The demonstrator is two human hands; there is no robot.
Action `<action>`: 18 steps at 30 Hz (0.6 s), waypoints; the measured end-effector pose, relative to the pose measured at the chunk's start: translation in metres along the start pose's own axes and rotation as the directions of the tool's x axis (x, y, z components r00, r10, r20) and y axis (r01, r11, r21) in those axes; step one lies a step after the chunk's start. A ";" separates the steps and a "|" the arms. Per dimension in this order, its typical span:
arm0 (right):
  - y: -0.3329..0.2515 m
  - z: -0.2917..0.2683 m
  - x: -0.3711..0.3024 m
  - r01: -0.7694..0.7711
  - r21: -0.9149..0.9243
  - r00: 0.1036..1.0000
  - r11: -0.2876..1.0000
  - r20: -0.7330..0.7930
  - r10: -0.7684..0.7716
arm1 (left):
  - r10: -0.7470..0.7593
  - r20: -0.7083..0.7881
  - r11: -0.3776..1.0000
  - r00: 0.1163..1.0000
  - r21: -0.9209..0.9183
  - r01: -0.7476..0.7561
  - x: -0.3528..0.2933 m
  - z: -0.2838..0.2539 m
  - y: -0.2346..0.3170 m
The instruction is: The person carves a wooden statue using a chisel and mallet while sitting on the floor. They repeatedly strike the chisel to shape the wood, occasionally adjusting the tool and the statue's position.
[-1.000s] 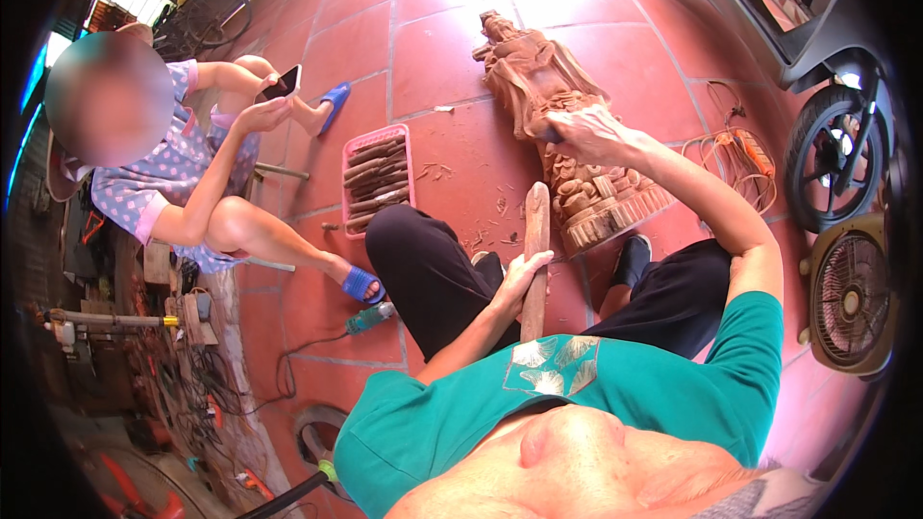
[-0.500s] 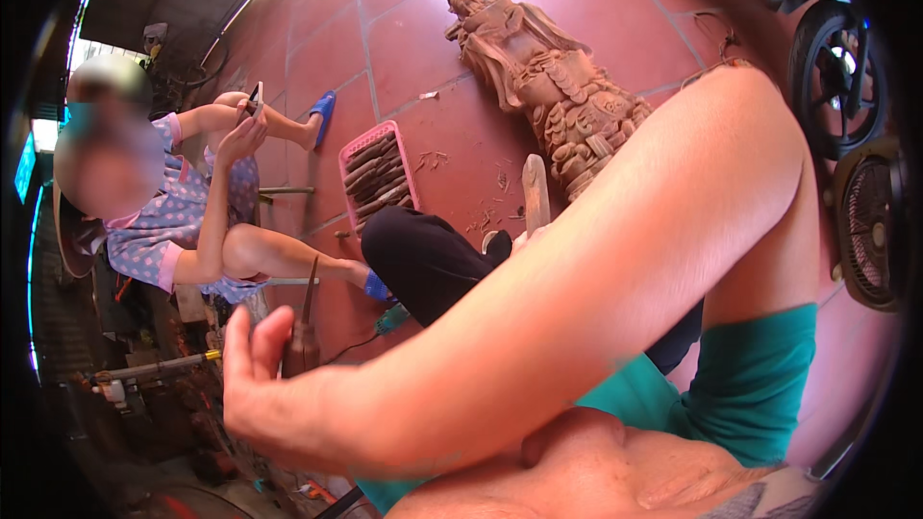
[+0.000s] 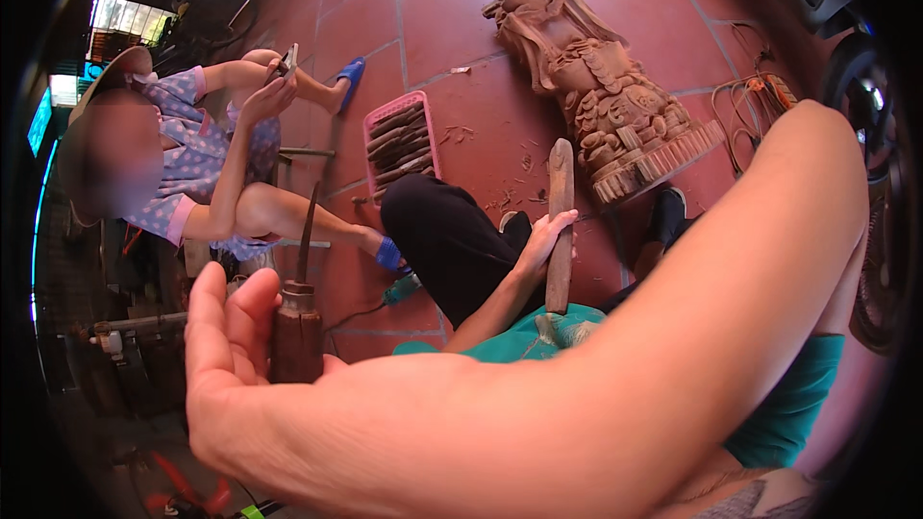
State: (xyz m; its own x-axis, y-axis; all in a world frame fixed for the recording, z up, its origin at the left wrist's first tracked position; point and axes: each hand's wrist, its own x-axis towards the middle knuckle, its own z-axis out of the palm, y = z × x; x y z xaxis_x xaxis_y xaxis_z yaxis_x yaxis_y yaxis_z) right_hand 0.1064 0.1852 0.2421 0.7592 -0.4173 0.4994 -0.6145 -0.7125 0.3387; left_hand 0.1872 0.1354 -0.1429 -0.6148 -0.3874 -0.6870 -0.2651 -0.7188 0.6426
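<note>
My right forearm crosses the view from the right, and my right hand (image 3: pixel 231 356) is raised at the lower left. It holds a carving chisel (image 3: pixel 300 332) with a dark wooden handle and a slim blade pointing up; two fingers stand partly out from the handle. My left hand (image 3: pixel 548 238), lower and nearer the middle, is closed round a flat wooden stick (image 3: pixel 560 192) with a tapered upper end. The stick stands nearly upright over my green shorts (image 3: pixel 461 354). Beyond it, a carved wooden statue (image 3: pixel 606 86) of a robed figure lies on the floor.
A pink basket (image 3: pixel 432 125) of wooden-handled tools stands on red tiles (image 3: pixel 447 10) among wood shavings. At left sits a person (image 3: pixel 197 149) holding a phone (image 3: pixel 288 61). A green corded power tool (image 3: pixel 402 288) lies by their foot. Cables (image 3: pixel 740 125) and a wheel (image 3: pixel 851 86) are at right.
The view has shifted, bringing my left hand and more of the wooden stick into sight. My right hand with the chisel has moved slightly left and up in the picture.
</note>
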 end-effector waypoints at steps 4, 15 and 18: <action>0.000 -0.007 -0.008 -0.020 -0.029 1.000 0.999 0.011 0.020 | -0.005 0.003 1.000 1.000 0.008 0.005 0.004 0.003 0.000; 0.016 -0.025 -0.049 -0.163 -0.070 0.986 0.984 0.032 0.166 | -0.020 -0.018 1.000 1.000 0.010 0.020 0.002 -0.002 -0.006; 0.024 -0.032 -0.069 -0.246 -0.117 0.965 0.962 0.060 0.254 | 0.001 0.016 0.999 1.000 0.034 -0.001 0.012 0.006 0.002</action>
State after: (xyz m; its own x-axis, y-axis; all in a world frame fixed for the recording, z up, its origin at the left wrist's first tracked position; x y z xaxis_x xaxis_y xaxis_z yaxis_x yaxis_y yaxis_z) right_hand 0.0325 0.2153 0.2412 0.5895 -0.6176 0.5206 -0.8032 -0.5167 0.2965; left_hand 0.1746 0.1327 -0.1474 -0.6268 -0.3787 -0.6810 -0.2892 -0.6985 0.6546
